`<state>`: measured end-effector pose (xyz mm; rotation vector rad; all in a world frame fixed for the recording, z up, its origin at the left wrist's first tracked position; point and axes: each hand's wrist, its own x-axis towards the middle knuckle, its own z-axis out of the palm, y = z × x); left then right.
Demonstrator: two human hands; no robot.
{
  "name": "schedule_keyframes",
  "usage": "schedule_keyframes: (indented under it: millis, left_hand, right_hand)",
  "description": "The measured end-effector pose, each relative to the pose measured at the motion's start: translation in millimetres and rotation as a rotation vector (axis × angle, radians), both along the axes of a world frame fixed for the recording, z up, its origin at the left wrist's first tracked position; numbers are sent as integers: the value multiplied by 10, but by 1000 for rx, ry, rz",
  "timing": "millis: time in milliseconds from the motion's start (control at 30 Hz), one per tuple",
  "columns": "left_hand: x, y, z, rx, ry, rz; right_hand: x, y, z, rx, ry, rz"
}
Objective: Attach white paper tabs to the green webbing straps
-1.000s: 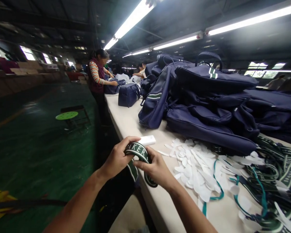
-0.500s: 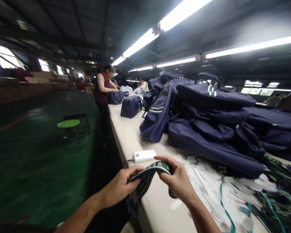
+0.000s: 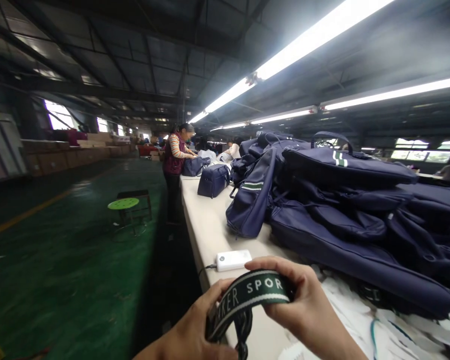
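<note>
Between my two hands a dark green webbing strap (image 3: 260, 288) with white edges and white lettering bows upward in an arch. My left hand (image 3: 195, 325) grips its left end, thumb low and fingers partly hidden behind the strap. At the other end, my right hand (image 3: 303, 300) pinches the strap between thumb and fingers. More of the strap hangs twisted below the arch. Just beyond my hands, a white box-shaped device (image 3: 233, 260) with a cable lies on the pale table (image 3: 198, 215).
Navy bags (image 3: 345, 220) are heaped on the right of the table, with white scraps (image 3: 345, 320) in front. A single navy bag (image 3: 213, 180) stands farther along. A co-worker (image 3: 177, 160) bends over the table's left edge. A green stool (image 3: 123, 204) stands on the floor.
The strap has turned so more of its lettered face shows, and both hands now appear lower and nearer. The whole view has tilted upward, so the surroundings sit lower and farther right.
</note>
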<state>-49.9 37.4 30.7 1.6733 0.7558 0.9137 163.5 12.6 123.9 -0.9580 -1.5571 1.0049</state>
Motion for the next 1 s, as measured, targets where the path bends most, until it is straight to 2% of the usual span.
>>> schedule_keyframes:
  millis: [133, 267, 433, 533, 700, 833, 1000]
  left_hand:
    - [76, -52, 239, -166, -216, -263]
    - [161, -75, 271, -287, -311, -402]
    - [205, -6, 186, -369, -399, -423]
    - [207, 148, 214, -415, -396, -400]
    - [259, 447, 289, -483, -401, -467]
    - [295, 532, 301, -438, -393, -449]
    - [282, 595, 237, -477, -361, -423]
  right_hand:
    - [-115, -51, 104, -10, 33, 79]
    - [-110, -60, 109, -6, 66, 111]
    - [84, 120, 140, 49, -45, 52]
    - [200, 370, 156, 50, -84, 65]
    - [328, 755, 156, 67, -27, 76]
    - [341, 805, 229, 72, -16, 103]
    - [327, 783, 238, 95, -42, 101]
